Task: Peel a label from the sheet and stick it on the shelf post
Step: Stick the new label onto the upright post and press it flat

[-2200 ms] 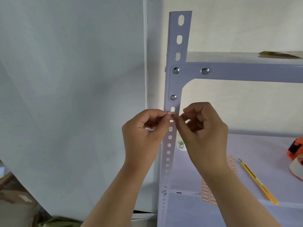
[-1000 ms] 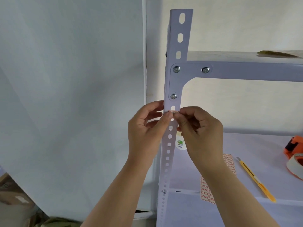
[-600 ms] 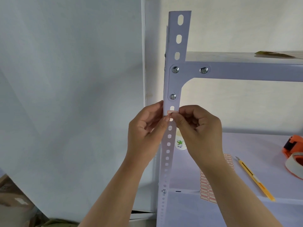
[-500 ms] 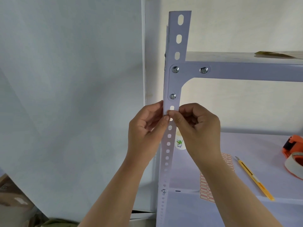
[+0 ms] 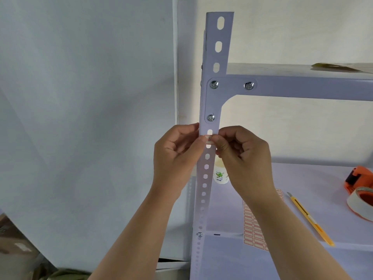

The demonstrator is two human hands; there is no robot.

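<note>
A small white label (image 5: 208,138) with a red border lies flat across the grey perforated shelf post (image 5: 217,57), between two slots. My left hand (image 5: 175,156) wraps the post's left edge, thumb tip pressing the label's left end. My right hand (image 5: 242,158) is curled at the post's right edge, thumb tip on the label's right end. The label sheet (image 5: 252,229), with rows of red-bordered labels, lies on the lower shelf, partly hidden by my right forearm.
On the lower shelf (image 5: 302,178) lie a yellow utility knife (image 5: 308,219), an orange tape dispenser with a tape roll (image 5: 361,190) at the right edge, and a small white bottle (image 5: 220,174) behind the post. The upper shelf (image 5: 302,85) holds a flat brown item.
The label has gone from being held in front of the post to lying flat on it. Both thumbs now press its ends; the hands rose slightly.
</note>
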